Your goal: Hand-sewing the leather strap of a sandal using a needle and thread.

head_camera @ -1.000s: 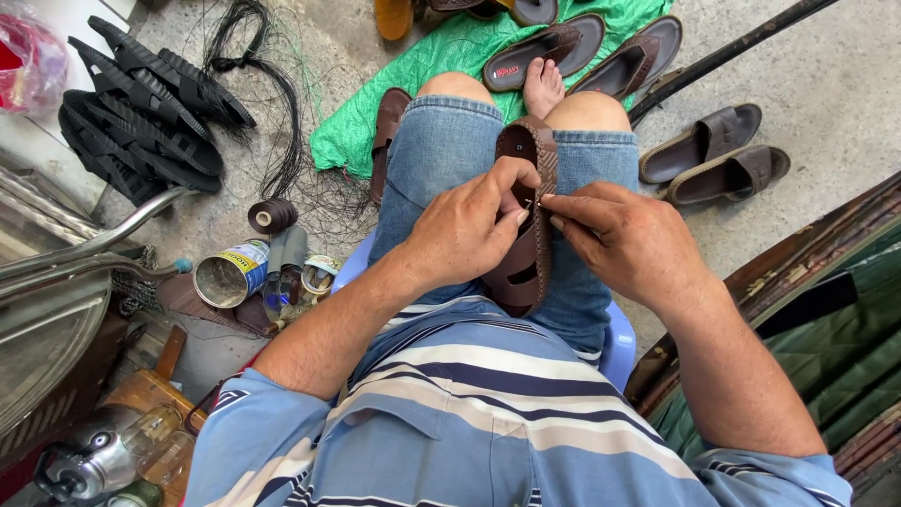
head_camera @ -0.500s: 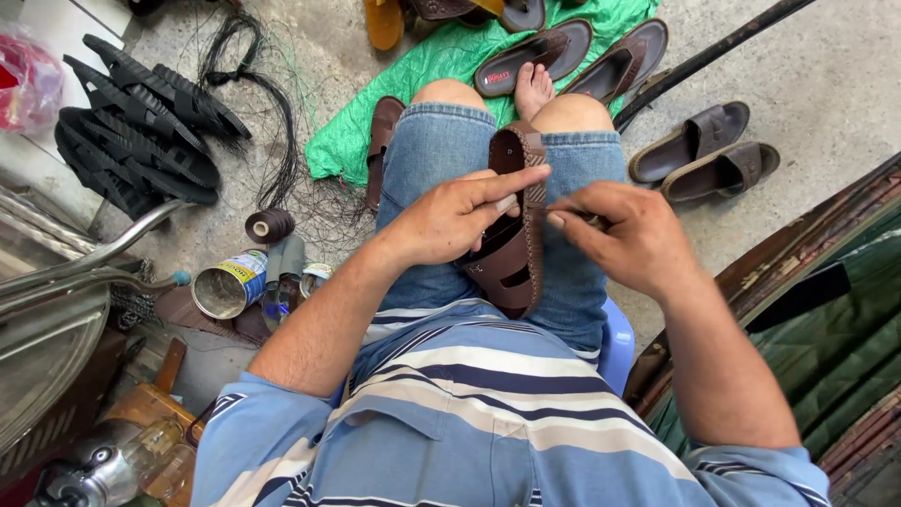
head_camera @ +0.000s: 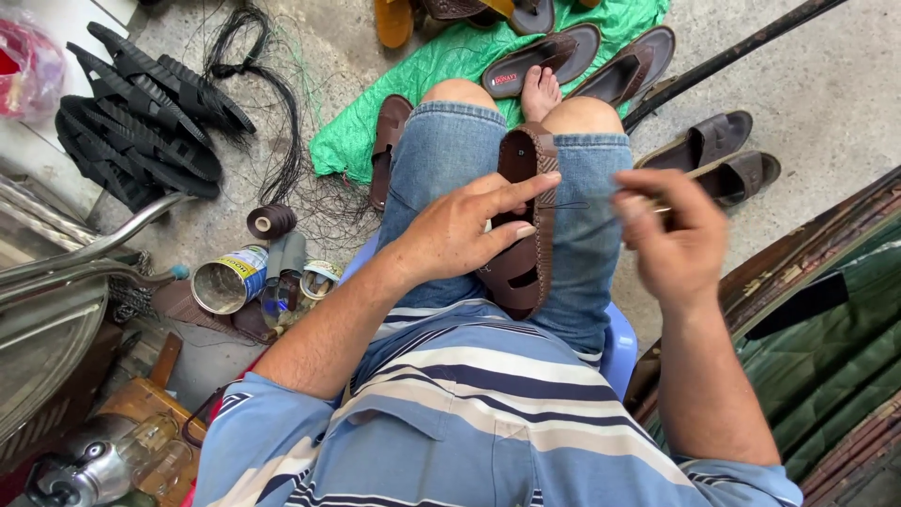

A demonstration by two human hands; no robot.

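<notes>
A brown sandal lies across the person's lap, on the blue denim shorts, with its long axis running away from the body, toe end out over the knees and heel end near the striped shirt. The left hand rests on its left edge, fingers spread flat and pressing it down; the index finger reaches across to the stitched rim. A dark thread runs from that rim to the right, taut and roughly at a right angle to the sandal's length. The right hand is off to the right of the sandal, clear of it, fingers pinched together on the thread and on something thin and pale, probably a needle, though motion blur makes that hard to tell. So the left hand is the one on the sandal, and the right pulls sideways away from it.

Further out, a green cloth on the concrete floor carries several more sandals, and another pair sits to the right. To the left are a spool of dark thread, an open tin can, a loose coil of black cord and a heap of black rubber soles.
</notes>
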